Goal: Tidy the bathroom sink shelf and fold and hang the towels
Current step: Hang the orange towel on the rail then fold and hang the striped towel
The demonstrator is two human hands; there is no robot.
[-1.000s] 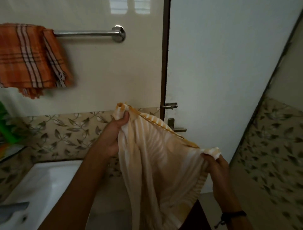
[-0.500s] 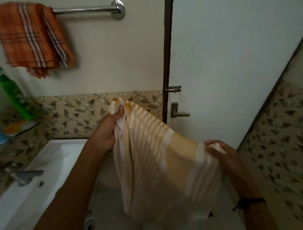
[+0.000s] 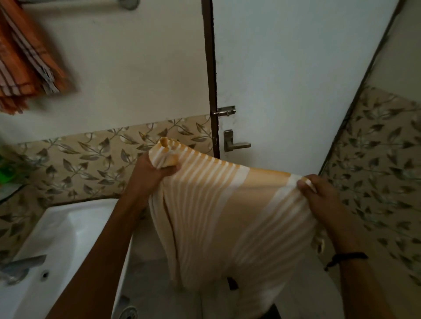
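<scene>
The striped towel, yellow-orange with white bands, hangs in the air in front of the person, to the right of the sink and in front of the door. Its top edge is stretched between both hands, and the rest falls in loose vertical folds toward the floor.

Handling, as judged from the drape: thin, light woven cloth, soft, with no stiffness of its own. It takes whatever shape the grip gives it and is not fragile. Slip risk looks low where the cloth is bunched and higher where only an edge is pinched.

Left hand: fingers curled round a gathered corner, with a wad of cloth standing out above the fist.
Right hand: thumb and fingertips pinch the opposite end of the top edge. A dark wristband sits on that wrist.

Recommended hold points: the two top corners, pulled taut so the edge runs straight. To fold, bring corner to corner and let the hanging weight set the crease. The bunched left corner probably needs spreading out first.

Surroundings: a tap stands at the sink's near left. An orange checked towel is draped at upper left on the wall rail, of which only the end shows. The door handle lies just behind the towel's top edge.
</scene>
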